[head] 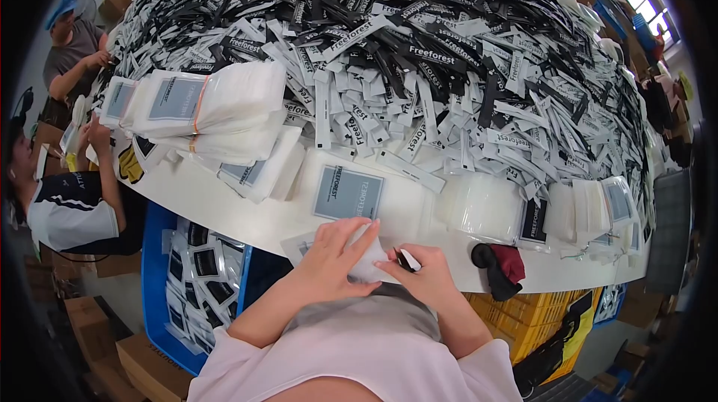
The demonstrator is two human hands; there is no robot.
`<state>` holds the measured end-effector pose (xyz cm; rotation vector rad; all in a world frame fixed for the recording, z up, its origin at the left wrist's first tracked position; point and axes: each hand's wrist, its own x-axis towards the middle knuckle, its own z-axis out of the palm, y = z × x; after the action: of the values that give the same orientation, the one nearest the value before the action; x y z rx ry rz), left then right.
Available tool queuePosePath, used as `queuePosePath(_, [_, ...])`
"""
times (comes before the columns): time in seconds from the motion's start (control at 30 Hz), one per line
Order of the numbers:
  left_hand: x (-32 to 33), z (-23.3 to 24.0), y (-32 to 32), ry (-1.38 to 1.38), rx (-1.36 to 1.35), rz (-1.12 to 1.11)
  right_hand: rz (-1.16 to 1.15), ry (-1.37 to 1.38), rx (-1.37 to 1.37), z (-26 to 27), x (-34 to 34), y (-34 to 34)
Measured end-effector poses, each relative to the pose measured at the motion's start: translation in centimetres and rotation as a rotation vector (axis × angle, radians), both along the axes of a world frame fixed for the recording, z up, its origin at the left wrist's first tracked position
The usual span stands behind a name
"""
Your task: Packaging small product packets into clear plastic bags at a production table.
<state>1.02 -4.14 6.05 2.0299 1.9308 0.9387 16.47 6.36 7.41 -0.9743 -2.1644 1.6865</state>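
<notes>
Close to my body, my left hand (336, 256) holds a translucent white plastic pouch (366, 262) between thumb and fingers. My right hand (429, 276) grips stick sachets (408, 260), one black and one white, at the pouch's right side. Its fingertips meet the pouch edge. Whether the sachet ends are inside the pouch, I cannot tell. Just beyond my hands lies a stack of flat pouches (404, 211) with a printed grey label (348, 191) on top. Part of another pouch (297, 245) shows beside my left hand.
A large heap of black and white stick sachets (432, 54) covers the white table (258, 228). Banded pouch bundles (235, 99) lie left, more pouches (485, 205) right. Dark red and black cloth (499, 270) overhangs the edge above yellow crates (505, 318). A blue bin (154, 290) holds filled pouches. Two people work left.
</notes>
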Motion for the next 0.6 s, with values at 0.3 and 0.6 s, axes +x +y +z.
queuePosePath(0.3, [-0.8,-0.3,-0.2,-0.070,0.022,0.023,0.028,0.069,-0.081,0.1,-0.3,0.0])
queuePosePath(0.6, [-1.1,0.0,0.1,0.067,0.024,0.060,-0.085,0.014,-0.236,-0.8,0.0,-0.7])
